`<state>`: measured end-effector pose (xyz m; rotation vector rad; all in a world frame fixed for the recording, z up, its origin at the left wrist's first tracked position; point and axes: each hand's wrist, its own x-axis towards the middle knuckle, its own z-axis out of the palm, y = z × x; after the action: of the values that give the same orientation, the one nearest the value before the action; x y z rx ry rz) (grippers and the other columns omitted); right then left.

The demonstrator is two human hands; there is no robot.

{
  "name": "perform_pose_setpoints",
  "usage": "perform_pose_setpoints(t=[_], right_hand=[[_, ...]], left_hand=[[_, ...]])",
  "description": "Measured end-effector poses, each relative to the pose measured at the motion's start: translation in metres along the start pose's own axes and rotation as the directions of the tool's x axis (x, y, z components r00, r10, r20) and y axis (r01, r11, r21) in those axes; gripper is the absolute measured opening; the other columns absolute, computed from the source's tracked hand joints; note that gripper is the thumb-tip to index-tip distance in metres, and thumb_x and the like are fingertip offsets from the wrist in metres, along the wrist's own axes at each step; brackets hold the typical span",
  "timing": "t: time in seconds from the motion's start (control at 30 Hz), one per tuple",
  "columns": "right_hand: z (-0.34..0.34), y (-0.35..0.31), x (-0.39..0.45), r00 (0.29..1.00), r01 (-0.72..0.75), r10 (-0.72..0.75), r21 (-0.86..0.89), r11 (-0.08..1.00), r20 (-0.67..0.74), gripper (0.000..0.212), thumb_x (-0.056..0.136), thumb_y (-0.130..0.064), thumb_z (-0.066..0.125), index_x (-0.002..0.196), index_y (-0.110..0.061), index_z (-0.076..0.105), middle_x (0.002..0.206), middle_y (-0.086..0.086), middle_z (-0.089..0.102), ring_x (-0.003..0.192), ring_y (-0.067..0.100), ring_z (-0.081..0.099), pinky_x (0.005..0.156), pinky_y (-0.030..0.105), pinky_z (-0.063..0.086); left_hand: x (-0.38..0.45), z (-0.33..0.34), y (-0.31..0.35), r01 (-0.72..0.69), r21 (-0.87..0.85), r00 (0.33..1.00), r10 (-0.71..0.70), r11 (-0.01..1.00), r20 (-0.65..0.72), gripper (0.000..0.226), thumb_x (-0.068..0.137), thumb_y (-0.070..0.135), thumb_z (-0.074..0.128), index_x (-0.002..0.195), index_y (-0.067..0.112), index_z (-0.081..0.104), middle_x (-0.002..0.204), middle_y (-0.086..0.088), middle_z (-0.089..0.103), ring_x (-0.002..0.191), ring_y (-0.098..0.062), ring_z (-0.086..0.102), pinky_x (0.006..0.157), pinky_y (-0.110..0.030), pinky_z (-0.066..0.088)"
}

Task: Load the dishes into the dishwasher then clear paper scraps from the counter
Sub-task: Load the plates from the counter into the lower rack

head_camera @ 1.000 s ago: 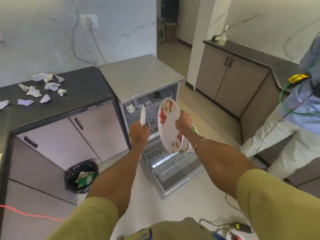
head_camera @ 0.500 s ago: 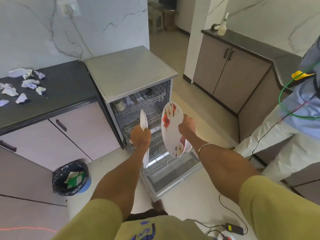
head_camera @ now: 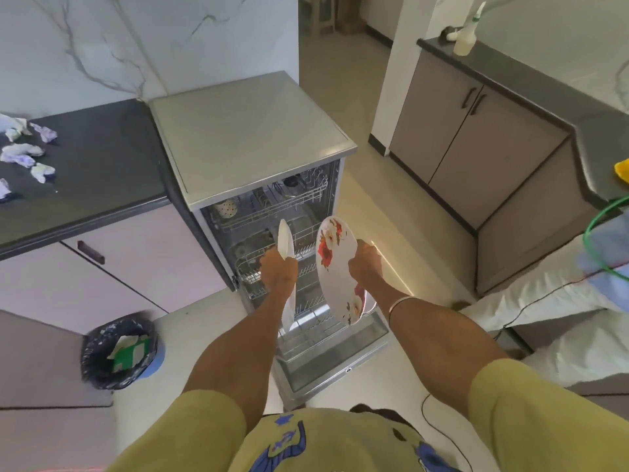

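Head view — two plates held on edge above the open dishwasher (head_camera: 258, 141). Left hand (head_camera: 277, 269) has its grip clamped on a plain white plate (head_camera: 285, 245); right hand (head_camera: 366, 262) is curled round the rim of a floral plate (head_camera: 335, 267). Both hang over the pulled-out lower rack (head_camera: 306, 321), not yet seated.

Risks, as judged: each plate is carried by one hand only, so a slack grip could let it drop onto the rack wires or the lowered door. The two plates are near each other and could knock together. A plate set between the wrong tines may lean or tip.

Surface (head_camera: 95, 165): dark, left of the dishwasher; paper scraps (head_camera: 23, 153) clustered at its far left edge, untouched. A lined bin (head_camera: 119, 352) stands on the floor below. A second person stands at the right edge of the view.
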<state>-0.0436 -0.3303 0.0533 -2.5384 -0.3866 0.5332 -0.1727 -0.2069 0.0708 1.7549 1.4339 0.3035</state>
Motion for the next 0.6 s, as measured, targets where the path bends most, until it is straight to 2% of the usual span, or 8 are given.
perform_pose_setpoints(t=[0.17, 0.33, 0.47, 0.6], right_hand=[[-0.007, 0.001, 0.03, 0.999, -0.012, 0.009, 0.077, 0.997, 0.038, 0.03, 0.091, -0.01, 0.06, 0.121, -0.014, 0.056, 0.102, 0.006, 0.06, 0.085, 0.028, 0.064, 0.072, 0.05, 0.061], [-0.014, 0.01, 0.066, 0.995, 0.068, -0.069, 0.019, 0.998, 0.076, 0.032, 0.088, -0.016, 0.065, 0.119, -0.012, 0.058, 0.107, 0.011, 0.065, 0.091, 0.032, 0.065, 0.078, 0.051, 0.06], [-0.026, 0.022, 0.096, 0.976, 0.172, -0.166, -0.026, 0.985, 0.141, 0.031, 0.089, -0.02, 0.066, 0.117, -0.009, 0.06, 0.106, 0.013, 0.067, 0.091, 0.031, 0.066, 0.081, 0.048, 0.059], [-0.043, 0.04, 0.121, 0.956, 0.2, -0.193, -0.01, 0.98, 0.223, 0.031, 0.091, -0.017, 0.064, 0.121, -0.009, 0.059, 0.11, 0.011, 0.066, 0.089, 0.026, 0.062, 0.083, 0.044, 0.056]], left_hand=[[0.011, 0.023, 0.011, 0.043, 0.012, 0.999, -0.043, 0.999, 0.01, 0.038, 0.091, 0.019, 0.065, 0.125, 0.003, 0.06, 0.124, -0.015, 0.065, 0.108, -0.033, 0.065, 0.089, -0.048, 0.054], [0.016, 0.053, 0.018, 0.049, 0.036, 0.999, -0.05, 0.998, 0.02, 0.04, 0.091, 0.017, 0.065, 0.127, 0.002, 0.058, 0.122, -0.014, 0.065, 0.107, -0.033, 0.065, 0.089, -0.046, 0.053], [0.013, 0.086, 0.022, 0.094, -0.028, 0.995, -0.094, 0.995, -0.026, 0.041, 0.087, 0.012, 0.066, 0.127, 0.002, 0.058, 0.12, -0.016, 0.066, 0.104, -0.035, 0.064, 0.09, -0.047, 0.055], [0.007, 0.12, 0.038, 0.186, -0.132, 0.976, -0.199, 0.974, -0.092, 0.044, 0.086, 0.007, 0.065, 0.128, 0.0, 0.057, 0.121, -0.016, 0.064, 0.108, -0.035, 0.063, 0.092, -0.05, 0.054]])
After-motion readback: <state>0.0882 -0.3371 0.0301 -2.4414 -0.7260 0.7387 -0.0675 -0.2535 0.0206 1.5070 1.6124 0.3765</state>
